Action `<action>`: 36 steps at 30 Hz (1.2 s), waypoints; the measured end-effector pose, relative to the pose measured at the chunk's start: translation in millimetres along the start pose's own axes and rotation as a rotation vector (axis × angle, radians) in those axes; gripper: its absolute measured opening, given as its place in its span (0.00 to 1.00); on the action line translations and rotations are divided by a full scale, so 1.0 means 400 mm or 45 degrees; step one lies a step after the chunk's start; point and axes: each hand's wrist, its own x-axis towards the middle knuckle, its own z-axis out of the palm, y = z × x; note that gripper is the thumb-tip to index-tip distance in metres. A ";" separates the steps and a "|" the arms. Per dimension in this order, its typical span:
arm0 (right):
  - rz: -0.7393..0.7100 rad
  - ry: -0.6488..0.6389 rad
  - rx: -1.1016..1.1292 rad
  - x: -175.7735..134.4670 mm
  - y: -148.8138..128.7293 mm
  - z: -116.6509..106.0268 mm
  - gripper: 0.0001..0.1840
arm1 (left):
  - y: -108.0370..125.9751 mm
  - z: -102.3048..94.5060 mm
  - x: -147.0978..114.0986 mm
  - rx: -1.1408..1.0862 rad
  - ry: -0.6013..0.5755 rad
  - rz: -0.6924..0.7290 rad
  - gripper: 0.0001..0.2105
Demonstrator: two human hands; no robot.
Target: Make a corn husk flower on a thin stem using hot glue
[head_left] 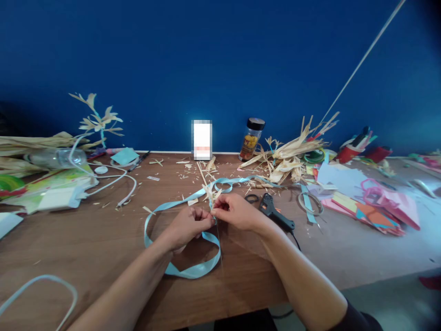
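Between my two hands, a small corn husk flower (209, 192) stands with pale petals pointing up and a stem wrapped in light blue. My left hand (191, 225) pinches the lower stem, next to the ribbon. From the other side, the thumb and finger of my right hand (234, 210) close on the stem just under the petals. A long light blue ribbon (193, 271) loops over the table around my left hand and trails off to the right. To the right of my right hand lies a black glue gun (275, 212). My fingertips partly hide the stem.
Dried husks (289, 151) and a jar with a black lid (252, 138) stand at the back right. Coloured paper (365, 211) and a wire coil (310, 203) lie right. At left are a finished-looking husk flower branch (99, 122), a plastic bottle (58, 157) and white cables (132, 188).
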 end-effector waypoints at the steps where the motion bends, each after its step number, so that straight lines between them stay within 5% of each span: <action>1: 0.001 -0.034 0.069 0.002 0.004 -0.002 0.07 | 0.000 0.000 0.001 -0.009 -0.015 0.002 0.10; 16: 0.088 -0.321 0.758 0.005 0.016 -0.002 0.14 | -0.001 0.001 -0.003 -0.259 -0.054 -0.071 0.09; 36: 0.236 -0.087 0.982 0.011 0.021 0.027 0.14 | -0.017 -0.006 0.007 -0.041 0.071 0.060 0.10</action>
